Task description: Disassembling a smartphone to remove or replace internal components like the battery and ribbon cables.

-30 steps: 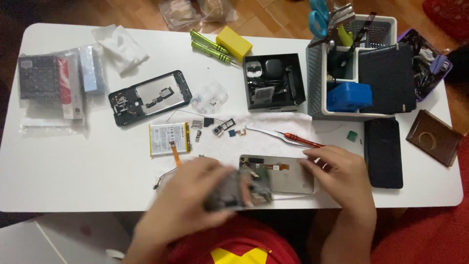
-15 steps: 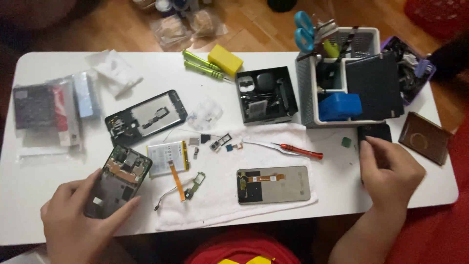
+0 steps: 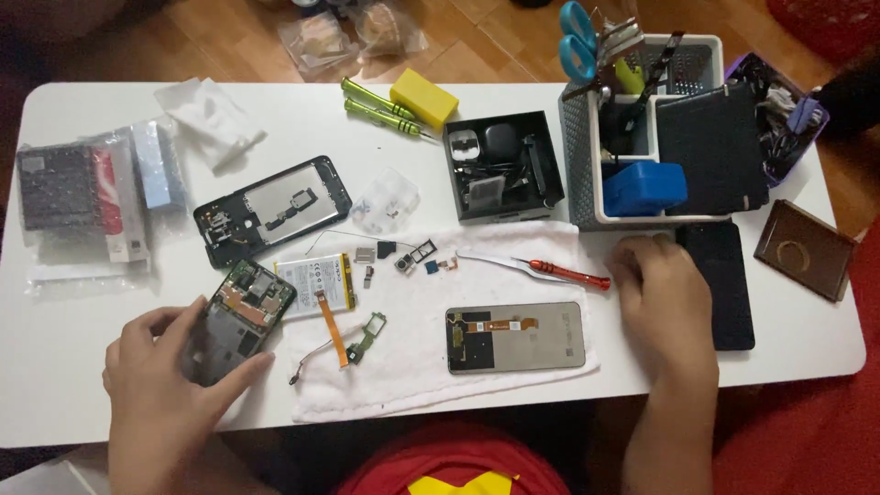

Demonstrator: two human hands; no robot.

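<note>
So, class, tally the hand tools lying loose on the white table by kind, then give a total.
Green screwdrivers: 2
Red-handled screwdriver: 1
Metal tweezers: 1
Total: 4

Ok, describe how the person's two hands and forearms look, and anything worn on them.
Both the left hand and the right hand are bare: no gloves, rings, watch or bracelet show. The forearms are bare too, with no sleeve in view down to the picture's lower edge.
</note>
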